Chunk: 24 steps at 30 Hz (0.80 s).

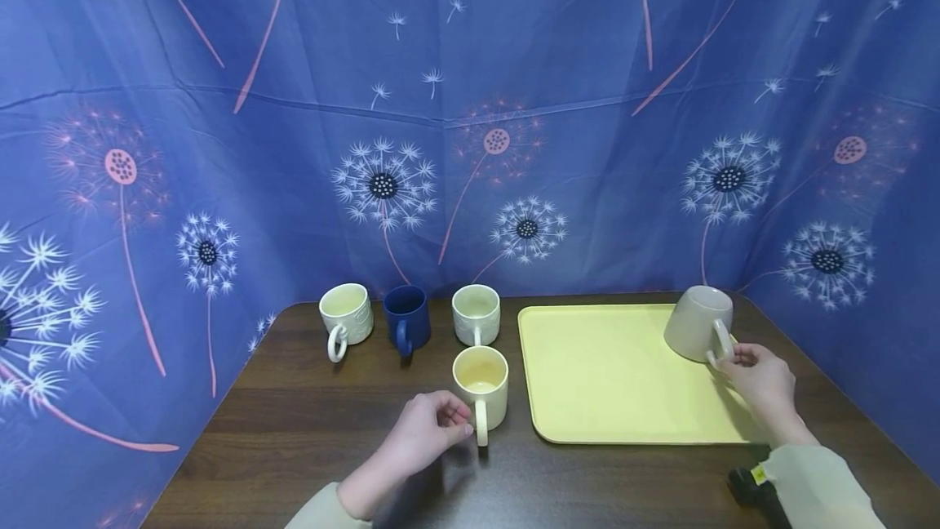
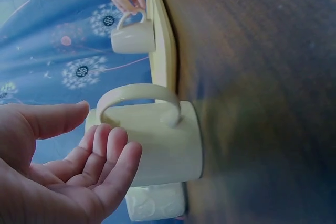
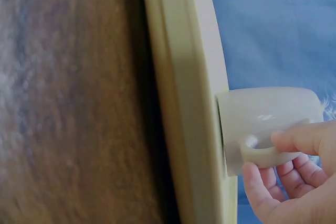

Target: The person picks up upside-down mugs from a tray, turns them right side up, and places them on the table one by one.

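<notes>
On the right, my right hand point(image 1: 764, 386) holds the handle of a light grey mug point(image 1: 696, 323) between thumb and fingers. This mug is upside down, its rim against the yellow tray point(image 1: 587, 374) near the back right corner. The right wrist view shows the thumb on the handle point(image 3: 268, 157) and the fingers below it. My left hand point(image 1: 426, 431) is beside a pale yellow mug point(image 1: 481, 386), fingers loosely bent and nothing gripped. Upright on the table, that mug turns its handle point(image 2: 137, 93) towards me; whether the fingertips touch it, I cannot tell.
Behind the yellow mug stands a pale green mug point(image 1: 476, 313). Further left are a dark blue mug point(image 1: 407, 318) and a whitish embossed mug point(image 1: 348, 317), both upright. A small black object point(image 1: 745, 486) lies near the right sleeve. Blue dandelion-print cloth point(image 1: 609, 211) surrounds the wooden table point(image 1: 294, 431).
</notes>
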Each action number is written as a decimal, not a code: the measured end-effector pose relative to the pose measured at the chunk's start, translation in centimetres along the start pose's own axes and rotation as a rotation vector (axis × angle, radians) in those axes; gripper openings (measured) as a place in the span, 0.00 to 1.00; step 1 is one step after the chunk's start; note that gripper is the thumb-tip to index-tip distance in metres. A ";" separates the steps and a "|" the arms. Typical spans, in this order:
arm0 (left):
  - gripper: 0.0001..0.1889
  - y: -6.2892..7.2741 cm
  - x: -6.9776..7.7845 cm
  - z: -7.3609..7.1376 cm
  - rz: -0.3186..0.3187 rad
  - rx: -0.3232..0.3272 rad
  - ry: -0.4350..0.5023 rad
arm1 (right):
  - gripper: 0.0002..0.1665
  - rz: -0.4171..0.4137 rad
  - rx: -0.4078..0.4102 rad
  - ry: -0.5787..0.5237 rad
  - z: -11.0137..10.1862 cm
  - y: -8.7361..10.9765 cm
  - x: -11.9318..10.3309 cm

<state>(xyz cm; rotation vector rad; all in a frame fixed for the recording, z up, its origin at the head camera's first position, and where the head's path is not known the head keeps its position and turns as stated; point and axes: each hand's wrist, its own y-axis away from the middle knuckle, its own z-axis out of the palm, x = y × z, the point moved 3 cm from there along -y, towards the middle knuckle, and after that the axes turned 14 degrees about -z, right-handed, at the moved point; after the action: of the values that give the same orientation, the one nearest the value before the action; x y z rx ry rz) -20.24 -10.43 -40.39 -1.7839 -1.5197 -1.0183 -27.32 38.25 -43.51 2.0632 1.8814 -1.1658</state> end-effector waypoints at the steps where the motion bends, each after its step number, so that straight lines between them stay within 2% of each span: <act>1: 0.07 0.0 0.2 -0.1 0.004 0.007 -0.008 | 0.22 -0.004 0.001 0.004 -0.1 0.0 -0.1; 15: 0.08 0.2 1.4 -1.3 0.031 0.048 0.008 | 0.32 -0.078 -0.053 -0.050 -1.2 0.0 -1.8; 19: 0.07 0.1 1.5 -1.6 0.038 0.064 -0.001 | 0.36 -0.049 -0.109 -0.110 -1.5 -0.1 -2.3; 24: 0.06 0.0 1.8 -1.8 0.060 0.091 0.002 | 0.44 0.020 -0.184 -0.239 -1.7 -0.2 -2.7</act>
<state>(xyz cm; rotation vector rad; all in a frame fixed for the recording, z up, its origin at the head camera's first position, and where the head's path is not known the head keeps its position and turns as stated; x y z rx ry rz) -20.50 -10.91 -37.88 -1.7542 -1.4784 -0.9075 -26.57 37.11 -40.64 1.7580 1.7777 -1.1312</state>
